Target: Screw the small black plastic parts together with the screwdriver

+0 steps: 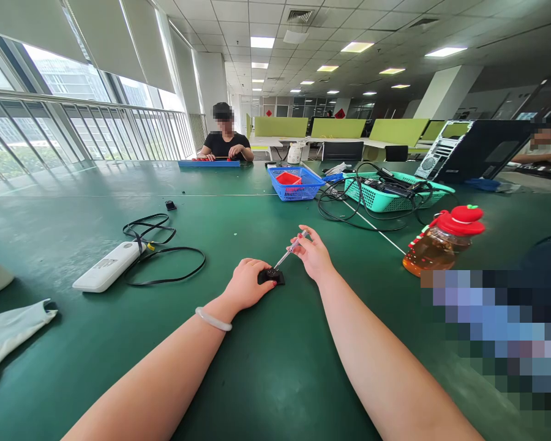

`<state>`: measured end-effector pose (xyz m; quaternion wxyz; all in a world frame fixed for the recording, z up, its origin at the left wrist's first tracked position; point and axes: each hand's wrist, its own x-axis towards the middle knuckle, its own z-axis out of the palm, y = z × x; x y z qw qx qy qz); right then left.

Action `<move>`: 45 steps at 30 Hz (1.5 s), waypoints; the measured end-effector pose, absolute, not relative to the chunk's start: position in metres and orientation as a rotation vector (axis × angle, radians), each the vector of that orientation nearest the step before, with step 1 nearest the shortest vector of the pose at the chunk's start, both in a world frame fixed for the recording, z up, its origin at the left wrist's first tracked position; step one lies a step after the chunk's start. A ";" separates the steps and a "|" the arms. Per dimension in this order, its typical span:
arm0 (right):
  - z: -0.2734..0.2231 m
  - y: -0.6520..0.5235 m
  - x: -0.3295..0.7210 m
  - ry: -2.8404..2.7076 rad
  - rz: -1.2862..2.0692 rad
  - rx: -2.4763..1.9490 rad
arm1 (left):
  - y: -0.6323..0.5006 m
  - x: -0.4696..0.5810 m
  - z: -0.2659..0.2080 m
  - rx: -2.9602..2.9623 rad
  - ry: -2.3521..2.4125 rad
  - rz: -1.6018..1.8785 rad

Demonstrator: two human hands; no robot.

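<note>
My left hand (249, 284) is closed around a small black part (275, 277) lying on the green table, thumb and fingers on its sides. In my right hand (313, 251) is a thin screwdriver (288, 252) with a pale, see-through handle. Its shaft slants down to the left, and the tip meets the top of the black part or lies just over it; which of the two I cannot tell. What kind of part it is does not show clearly.
A white power strip (108, 267) with a black cord lies left. Ahead stand a blue basket (298, 191) and a green basket (381, 202) of cables. A red-lidded bottle (441, 242) is right. A person (227, 144) sits across the table (266, 380).
</note>
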<state>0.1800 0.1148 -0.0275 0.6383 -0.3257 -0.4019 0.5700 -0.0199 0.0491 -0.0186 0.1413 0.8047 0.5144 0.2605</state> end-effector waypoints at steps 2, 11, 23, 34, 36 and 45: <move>-0.028 0.116 0.181 -0.914 1.301 -0.740 | 0.049 -0.020 -0.019 2.326 1.486 0.745; -0.028 0.116 0.182 -0.886 1.287 -0.729 | 0.050 -0.021 -0.021 2.325 1.485 0.748; -0.027 0.115 0.181 -0.901 1.321 -0.684 | 0.050 -0.021 -0.020 2.343 1.490 0.734; -0.026 0.115 0.181 -0.910 1.325 -0.669 | 0.050 -0.021 -0.020 2.331 1.504 0.698; -0.026 0.114 0.181 -0.905 1.329 -0.677 | 0.050 -0.020 -0.020 2.331 1.503 0.703; -0.023 0.112 0.179 -0.844 1.341 -0.793 | 0.050 -0.020 -0.020 2.331 1.523 0.698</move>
